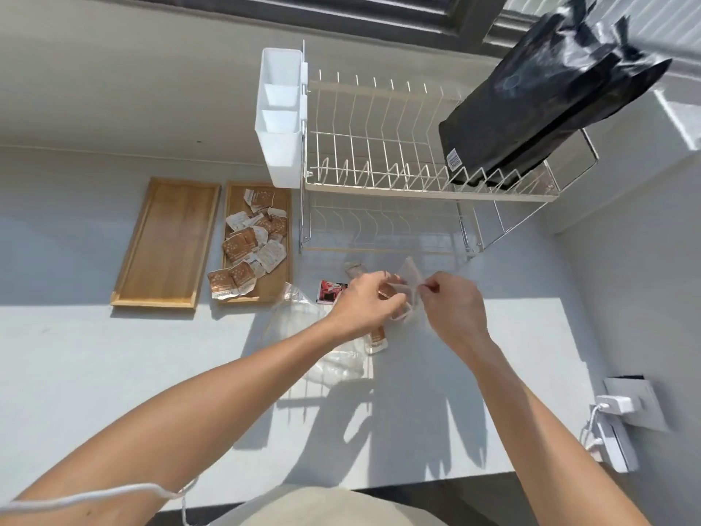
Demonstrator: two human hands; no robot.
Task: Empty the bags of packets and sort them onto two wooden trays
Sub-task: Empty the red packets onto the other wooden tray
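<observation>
Hands meet over the surface point(113, 354), left hand point(364, 301) and right hand point(453, 305) each pinching an edge of a small clear bag point(409, 277), likely to pull it open. Brown packets point(250, 246) fill the right tray point(282, 275); left tray point(167, 241) bare, probably reserved for the red packet point(330, 291).

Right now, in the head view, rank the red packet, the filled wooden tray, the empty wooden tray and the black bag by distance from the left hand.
1. red packet, just left
2. filled wooden tray, farther left
3. empty wooden tray, leftmost
4. black bag, on the rack's far right end

Reference: left hand.
</observation>
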